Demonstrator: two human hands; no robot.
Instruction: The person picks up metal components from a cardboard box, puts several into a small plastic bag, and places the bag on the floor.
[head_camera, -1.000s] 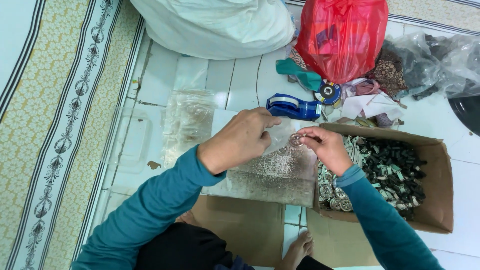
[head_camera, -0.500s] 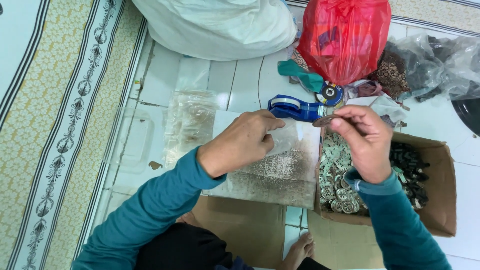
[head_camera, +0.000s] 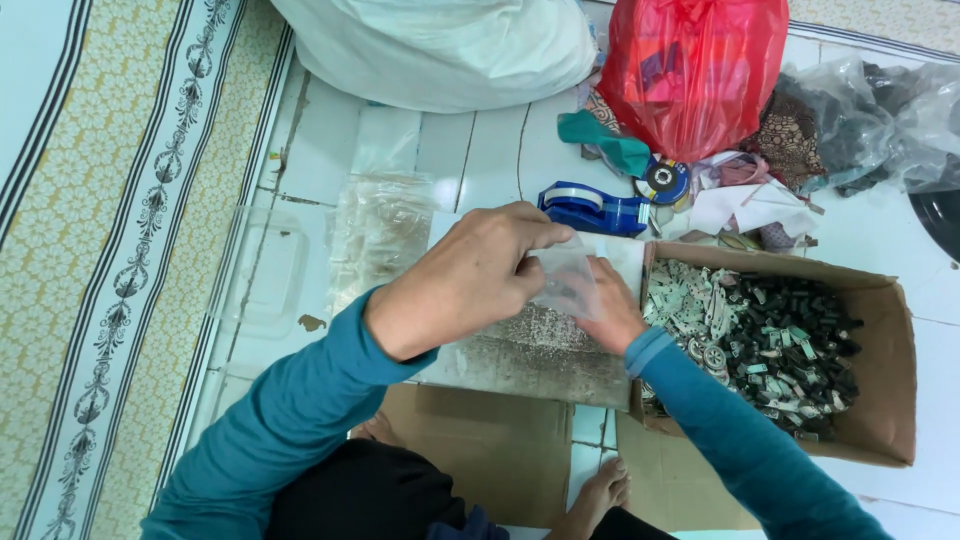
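Floor: white tiles (head_camera: 480, 150), patterned mat alongside.
Left hand (head_camera: 470, 275): fingers pinched narrow on the top edge of a small clear plastic bag (head_camera: 565, 280), holding its mouth up.
Right hand (head_camera: 610, 310): cups the bag from below, over a shallow tray of tiny metal bits (head_camera: 545, 345).
Nearby: cardboard box of small parts (head_camera: 790, 350) within right reach; blue tape dispenser (head_camera: 595, 208) behind.
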